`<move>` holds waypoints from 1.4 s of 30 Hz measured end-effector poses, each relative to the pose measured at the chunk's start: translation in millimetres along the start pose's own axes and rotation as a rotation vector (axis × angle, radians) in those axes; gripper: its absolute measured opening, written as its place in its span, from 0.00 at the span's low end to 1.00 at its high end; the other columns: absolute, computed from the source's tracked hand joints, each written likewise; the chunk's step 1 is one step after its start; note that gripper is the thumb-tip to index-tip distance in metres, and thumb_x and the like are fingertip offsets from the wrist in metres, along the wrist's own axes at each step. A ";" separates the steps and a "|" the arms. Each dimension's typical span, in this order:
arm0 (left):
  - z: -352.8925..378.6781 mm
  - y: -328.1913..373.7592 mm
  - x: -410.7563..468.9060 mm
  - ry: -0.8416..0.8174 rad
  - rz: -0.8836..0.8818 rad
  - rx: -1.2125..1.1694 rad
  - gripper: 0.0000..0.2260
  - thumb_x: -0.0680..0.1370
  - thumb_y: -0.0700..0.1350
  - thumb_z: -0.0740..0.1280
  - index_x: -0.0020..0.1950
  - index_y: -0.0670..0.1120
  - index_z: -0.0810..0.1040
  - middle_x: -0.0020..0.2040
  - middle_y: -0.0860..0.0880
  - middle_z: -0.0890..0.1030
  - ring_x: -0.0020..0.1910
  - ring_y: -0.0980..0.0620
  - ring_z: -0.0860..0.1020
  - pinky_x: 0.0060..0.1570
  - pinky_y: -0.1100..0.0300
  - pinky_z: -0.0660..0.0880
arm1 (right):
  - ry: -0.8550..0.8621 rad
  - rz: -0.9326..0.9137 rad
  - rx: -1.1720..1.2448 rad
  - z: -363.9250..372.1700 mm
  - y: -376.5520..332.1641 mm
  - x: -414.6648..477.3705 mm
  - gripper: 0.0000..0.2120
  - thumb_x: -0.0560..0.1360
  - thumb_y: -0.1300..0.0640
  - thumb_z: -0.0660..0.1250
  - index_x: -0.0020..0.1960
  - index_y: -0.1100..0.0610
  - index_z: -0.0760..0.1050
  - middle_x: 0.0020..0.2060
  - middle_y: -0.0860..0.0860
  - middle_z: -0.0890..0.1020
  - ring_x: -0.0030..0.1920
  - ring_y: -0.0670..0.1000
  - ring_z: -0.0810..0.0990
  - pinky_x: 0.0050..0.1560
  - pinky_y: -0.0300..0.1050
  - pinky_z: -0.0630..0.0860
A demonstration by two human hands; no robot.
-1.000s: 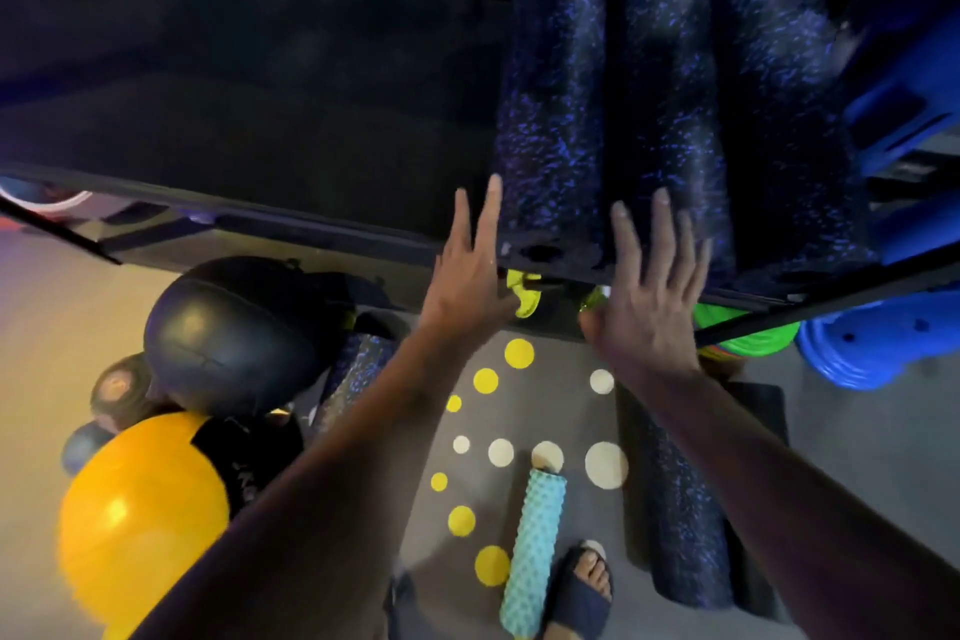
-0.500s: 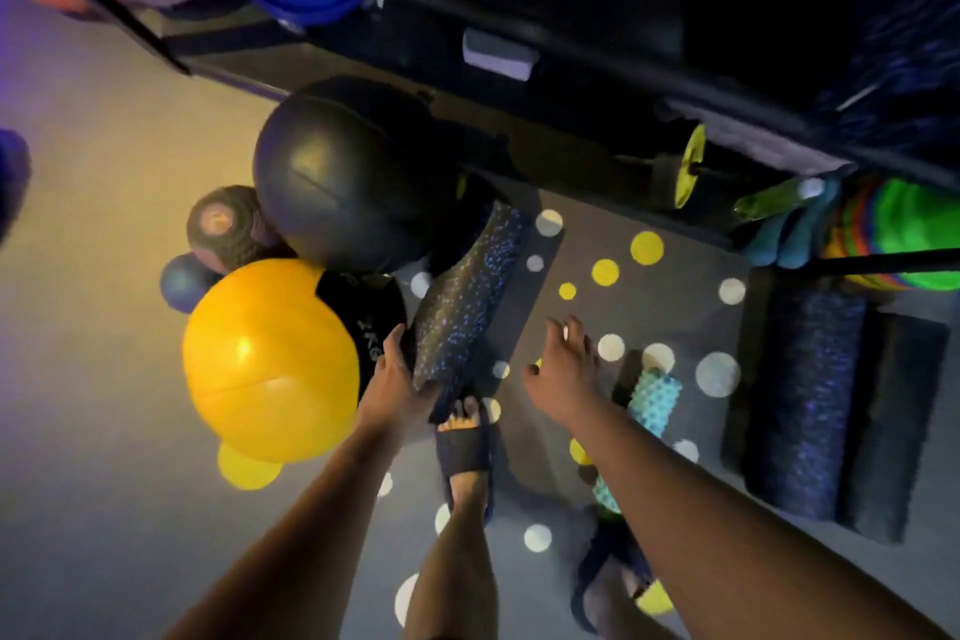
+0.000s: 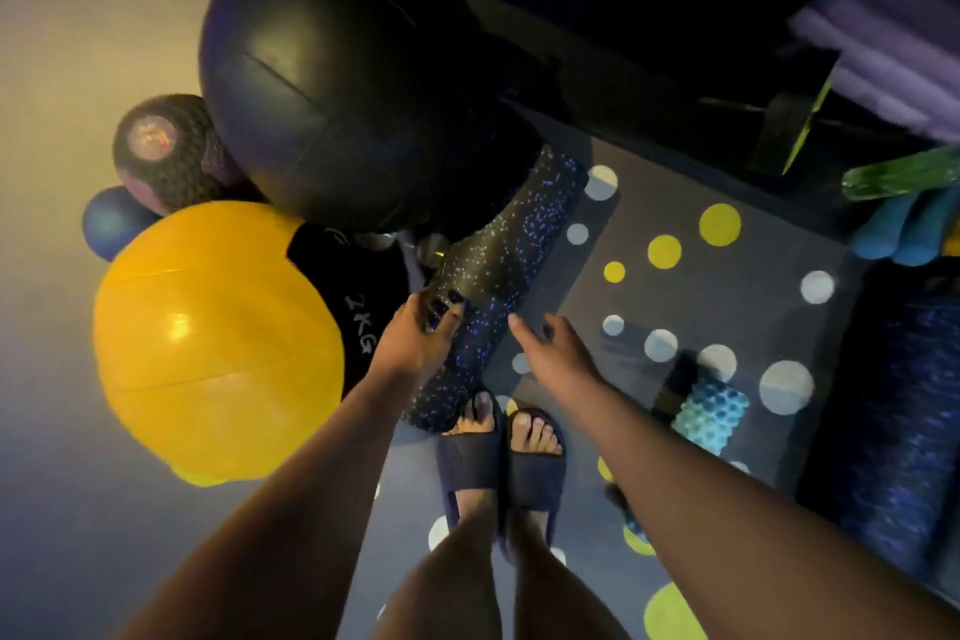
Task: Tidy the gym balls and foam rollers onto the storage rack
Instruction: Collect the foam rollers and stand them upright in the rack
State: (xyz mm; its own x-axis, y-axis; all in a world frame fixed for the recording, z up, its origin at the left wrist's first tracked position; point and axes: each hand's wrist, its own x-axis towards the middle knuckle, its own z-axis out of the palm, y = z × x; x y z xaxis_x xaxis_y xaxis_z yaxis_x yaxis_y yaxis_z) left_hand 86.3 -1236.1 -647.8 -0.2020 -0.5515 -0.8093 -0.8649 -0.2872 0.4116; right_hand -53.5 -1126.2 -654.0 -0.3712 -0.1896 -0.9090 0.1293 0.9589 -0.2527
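Dropping from the rack to the floor, the left hand curls its fingers over the speckled foam roller lying beside the black ball; the right hand hovers open alongside, suggesting another pickup.

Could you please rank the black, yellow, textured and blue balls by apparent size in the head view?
1. Black ball and yellow ball: about alike, so not ranked apart.
2. Textured ball.
3. Blue ball, partly hidden.
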 end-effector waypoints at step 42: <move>-74.3 250.6 -309.5 0.116 0.540 -0.241 0.57 0.56 0.64 0.83 0.77 0.62 0.54 0.70 0.53 0.73 0.67 0.55 0.74 0.66 0.53 0.73 | 0.798 -0.859 0.034 -355.3 -156.6 -296.8 0.18 0.83 0.53 0.61 0.70 0.59 0.74 0.68 0.56 0.76 0.68 0.57 0.73 0.69 0.47 0.69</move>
State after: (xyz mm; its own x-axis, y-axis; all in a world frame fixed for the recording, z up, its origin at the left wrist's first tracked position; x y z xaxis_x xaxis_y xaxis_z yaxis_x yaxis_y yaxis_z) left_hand -33.8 -1195.5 -263.0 -0.5205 -0.7469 -0.4137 -0.5230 -0.1042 0.8460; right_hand -290.2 -1145.0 -226.9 -0.8183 -0.5742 0.0277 -0.4249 0.5717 -0.7019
